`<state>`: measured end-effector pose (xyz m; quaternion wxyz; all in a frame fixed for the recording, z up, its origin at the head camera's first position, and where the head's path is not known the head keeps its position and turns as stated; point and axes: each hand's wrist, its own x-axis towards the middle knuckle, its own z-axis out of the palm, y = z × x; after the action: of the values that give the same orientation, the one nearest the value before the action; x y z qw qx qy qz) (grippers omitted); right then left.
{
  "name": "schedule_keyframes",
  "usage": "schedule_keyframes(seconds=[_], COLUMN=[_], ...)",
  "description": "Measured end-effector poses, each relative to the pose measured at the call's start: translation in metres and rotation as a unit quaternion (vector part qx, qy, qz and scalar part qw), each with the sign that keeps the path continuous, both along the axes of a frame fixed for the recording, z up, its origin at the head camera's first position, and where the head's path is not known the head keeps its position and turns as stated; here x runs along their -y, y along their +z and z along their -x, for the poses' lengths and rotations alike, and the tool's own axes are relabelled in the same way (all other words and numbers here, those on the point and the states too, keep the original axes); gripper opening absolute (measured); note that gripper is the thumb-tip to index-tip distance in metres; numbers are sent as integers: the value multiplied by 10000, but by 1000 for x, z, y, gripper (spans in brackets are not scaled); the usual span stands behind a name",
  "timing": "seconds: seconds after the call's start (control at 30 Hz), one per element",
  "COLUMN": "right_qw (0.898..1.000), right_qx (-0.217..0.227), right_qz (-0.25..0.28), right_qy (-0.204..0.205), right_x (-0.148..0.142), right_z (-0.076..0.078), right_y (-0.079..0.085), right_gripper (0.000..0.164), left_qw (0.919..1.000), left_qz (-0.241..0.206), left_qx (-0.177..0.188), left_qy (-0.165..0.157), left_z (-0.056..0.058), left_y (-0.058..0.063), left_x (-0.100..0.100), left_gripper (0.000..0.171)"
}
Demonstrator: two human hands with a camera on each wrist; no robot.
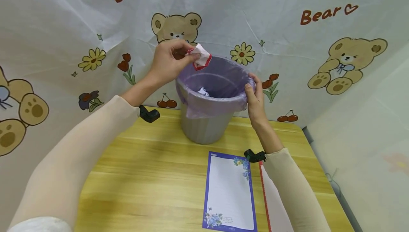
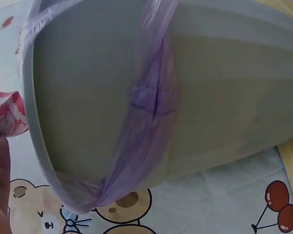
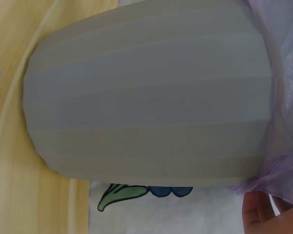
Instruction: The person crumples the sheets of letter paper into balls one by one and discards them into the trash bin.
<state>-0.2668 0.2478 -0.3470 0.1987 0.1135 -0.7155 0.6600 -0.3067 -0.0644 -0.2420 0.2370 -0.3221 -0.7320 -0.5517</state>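
Note:
My left hand (image 1: 172,61) pinches a crumpled piece of white paper with a red edge (image 1: 202,57) above the left side of the trash can's mouth. In the left wrist view the crumpled paper (image 2: 8,114) shows just past the rim, at the fingertips. The grey trash can (image 1: 206,127) stands upright on the table, lined with a thin purple plastic bag (image 1: 207,107) folded over its rim. My right hand (image 1: 255,100) grips the bag-covered rim on the right, thumb outside. Inside the can lies a crumpled white paper (image 1: 203,91).
A sheet of stationery with a blue floral border (image 1: 229,193) lies on the wooden table (image 1: 153,175) in front of the can. Right of it, a red-edged sheet (image 1: 276,203) lies partly under my right forearm. A bear-printed cloth (image 1: 127,19) hangs close behind the can.

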Motion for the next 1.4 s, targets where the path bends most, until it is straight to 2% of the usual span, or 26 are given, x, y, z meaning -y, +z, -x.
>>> schedule_keyframes(seconds=[0.23,0.47,0.7,0.87,1.13,1.4], right_qw=[10000,9999,9998,9998,9997,9997], right_qx=[5,51,186,215,247,211], right_qz=[-33,-73,-27,-42,-82,-48], right_qy=[-2,-105,42,36,10,-68], right_x=[2,1,3,3,1,1], right_z=[-1,-3,-2,-2,-2,-2], right_y=[2,4,2,1,-1,0], right_gripper=[56,54,54,53,53,53], left_qw=[9971,9896,9784,9694,9710,9728], left_qz=[660,1355,2015,2417,2350,2288], left_qx=[278,245,387,420,392,343], left_qy=[-245,-423,-255,-105,-190,-138], left_z=[7,14,19,22,17,14], left_y=[1,5,4,2,1,1], left_x=[-12,-27,-27,-27,-25,-22], left_gripper=[17,13,15,22,24,22])
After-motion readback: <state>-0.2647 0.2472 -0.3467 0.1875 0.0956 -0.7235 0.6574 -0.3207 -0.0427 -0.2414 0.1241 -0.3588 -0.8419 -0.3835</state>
